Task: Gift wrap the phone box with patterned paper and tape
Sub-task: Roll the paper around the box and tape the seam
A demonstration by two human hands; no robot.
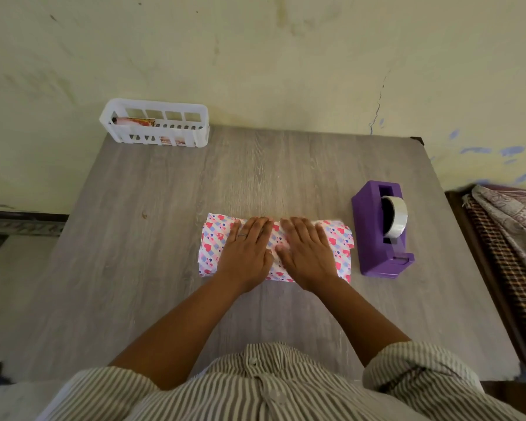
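Note:
The phone box lies in the middle of the grey table, hidden under white paper printed with pink hearts and blue squares (213,244). Paper ends stick out past the box on the left and right. My left hand (248,253) lies flat on the left half of the package, fingers straight, a ring on one finger. My right hand (305,253) presses flat on the right half beside it. A purple tape dispenser (374,232) with a roll of clear tape (396,215) stands just right of the package.
A white slotted plastic basket (155,123) with a pink-printed item inside sits at the table's far left corner against the wall. The grey wood-grain table (134,238) ends at a wall behind. A patterned cloth (510,238) lies on furniture to the right.

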